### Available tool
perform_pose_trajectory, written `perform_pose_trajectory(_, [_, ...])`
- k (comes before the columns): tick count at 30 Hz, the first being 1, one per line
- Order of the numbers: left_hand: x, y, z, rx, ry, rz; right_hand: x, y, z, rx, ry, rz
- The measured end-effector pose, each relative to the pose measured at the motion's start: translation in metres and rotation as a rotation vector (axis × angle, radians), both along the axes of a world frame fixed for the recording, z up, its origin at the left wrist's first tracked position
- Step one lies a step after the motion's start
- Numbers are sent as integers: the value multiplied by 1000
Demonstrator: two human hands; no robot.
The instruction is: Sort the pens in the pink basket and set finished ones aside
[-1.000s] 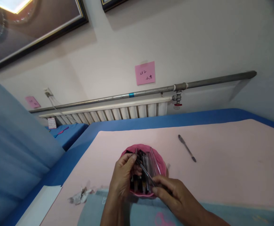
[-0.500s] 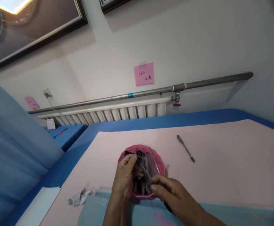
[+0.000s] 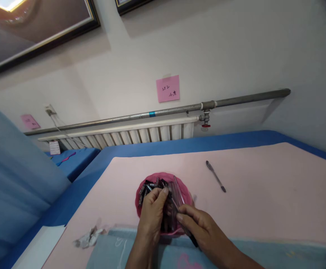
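Note:
A pink scalloped basket (image 3: 187, 190) holds black pen parts (image 3: 144, 190) on its left side and clear pen barrels (image 3: 177, 188) on its right. Over it, my left hand (image 3: 154, 209) is closed in a pinch at the upper end of a pen (image 3: 191, 237); the fingers hide that end. My right hand (image 3: 198, 224) grips the same pen lower down, between thumb and fingers, and its dark end sticks out below the hand. Another pen (image 3: 215, 175), clear with dark ends, lies on the pink sheet to the right of the basket.
The pink sheet (image 3: 258, 194) covers a blue-edged table (image 3: 224, 140) against the wall. A light blue cloth (image 3: 264, 254) runs along the near edge. Crumpled clear plastic (image 3: 88, 238) and a white sheet (image 3: 39, 246) lie at left, beside a blue curtain (image 3: 14, 179).
Both hands stay on the pen over the basket; my left fingers have shifted slightly, showing more of the black parts. The whole view has moved a little.

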State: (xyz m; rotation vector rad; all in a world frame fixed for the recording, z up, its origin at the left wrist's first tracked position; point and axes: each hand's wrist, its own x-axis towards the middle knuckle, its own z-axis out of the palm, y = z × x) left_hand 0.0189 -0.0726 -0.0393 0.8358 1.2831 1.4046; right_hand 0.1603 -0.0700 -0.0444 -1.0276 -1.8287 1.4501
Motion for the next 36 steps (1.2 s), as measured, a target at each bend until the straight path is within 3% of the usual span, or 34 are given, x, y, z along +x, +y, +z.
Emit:
perform_pose_trajectory(7, [-5,-3,7,24,77,-55,-1,4,-1,5,12,-41])
perform_pose_trajectory(9, [-16,-4,11,28,88,39,-1,7,-1,-18,42,-78])
perform_pose_trajectory(12, [-40,-5,15,22,95,297,-1,12,-2,-84,76,-124])
perform_pose_trajectory(14, [-54,-6,16,6,91,371,0,13,-3,-111,98,-141])
perform_pose_trajectory(22, [-64,-8,3,-32,436,258,1,17,-7,-129,122,-220])
perform_pose_trajectory(31, [-81,-14,8,-140,505,334,-2,21,-8,-173,123,-250])
perform_pose_trajectory(36, [-86,-15,6,-132,712,329,-2,21,-7,-171,119,-264])
